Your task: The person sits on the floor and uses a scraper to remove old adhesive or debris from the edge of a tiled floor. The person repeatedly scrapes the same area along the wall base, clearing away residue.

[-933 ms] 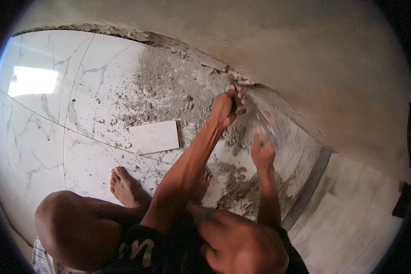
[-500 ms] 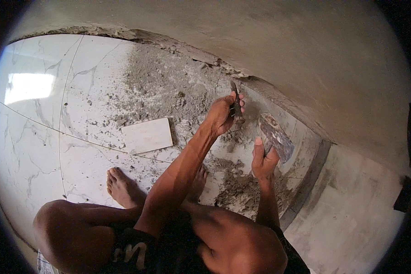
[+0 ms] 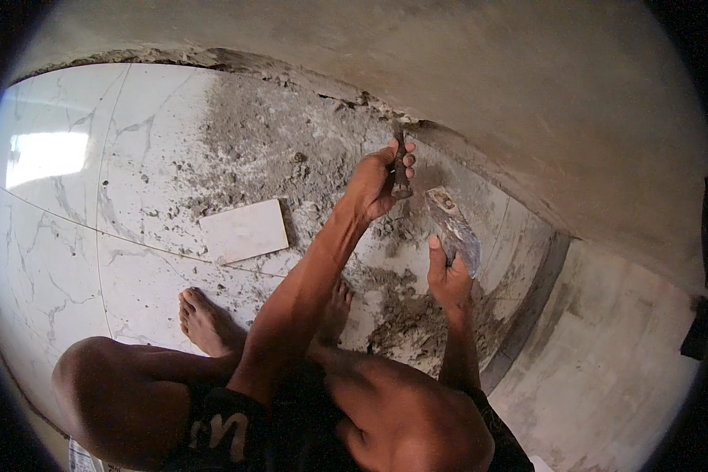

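In my left hand (image 3: 374, 185) is a dark, worn chisel (image 3: 402, 169), its fingers closed around the shaft. The chisel's far end meets the rough broken edge at the foot of the wall (image 3: 511, 102); the exact contact is hard to make out. My right hand (image 3: 448, 279) grips a hammer (image 3: 456, 232) with a heavy, mortar-smeared head. The head is just right of and below the chisel's near end, apart from it. Most of the hammer's handle is hidden in the hand.
Grey mortar rubble (image 3: 271, 149) is strewn along the wall. A small white tile piece (image 3: 245, 232) lies left of my forearm on the marbled floor tiles (image 3: 63, 252). More debris (image 3: 409, 330) sits between my foot and right arm. A dark strip (image 3: 527, 315) borders the right side.
My left hand has moved the chisel slightly away from me, up to the wall's base. The hammer has shifted left and a little farther out. The view has also moved slightly.
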### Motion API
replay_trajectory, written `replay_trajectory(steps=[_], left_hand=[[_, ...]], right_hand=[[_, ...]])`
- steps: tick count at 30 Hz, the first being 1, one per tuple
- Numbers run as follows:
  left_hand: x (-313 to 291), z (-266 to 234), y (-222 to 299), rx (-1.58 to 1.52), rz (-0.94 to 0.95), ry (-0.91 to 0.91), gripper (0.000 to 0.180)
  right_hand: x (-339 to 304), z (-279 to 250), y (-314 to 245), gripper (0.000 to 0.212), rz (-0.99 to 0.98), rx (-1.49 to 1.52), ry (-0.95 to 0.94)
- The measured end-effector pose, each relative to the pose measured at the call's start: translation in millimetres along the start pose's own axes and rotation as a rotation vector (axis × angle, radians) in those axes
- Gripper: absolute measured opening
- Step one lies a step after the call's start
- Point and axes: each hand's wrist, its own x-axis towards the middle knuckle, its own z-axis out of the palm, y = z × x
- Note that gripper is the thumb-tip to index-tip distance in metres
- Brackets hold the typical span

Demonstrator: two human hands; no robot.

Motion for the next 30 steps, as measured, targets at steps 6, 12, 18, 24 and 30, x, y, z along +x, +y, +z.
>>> replay_trajectory(steps=[6,12,18,24,30], left_hand=[[-3,-19,17,-0.221,-0.046,-0.18,0.03],[-4,-16,18,-0.353,-0.046,-0.189,0.031],[1,-11,23,-0.292,-0.036,-0.196,0.029],[-2,-11,26,-0.236,-0.021,-0.132,0.026],[-2,-3,25,-0.216,-0.013,-0.139,0.025]], right_hand=[[15,5,-19,0.017,-0.172,0.0,-0.046],[20,-1,-16,0.028,-0.138,-0.085,-0.183],[27,4,-16,0.03,-0.222,-0.165,-0.252],[35,11,-32,0.037,-0.599,-0.384,-0.192],[39,11,-22,0.031,-0.353,-0.638,-0.328]])
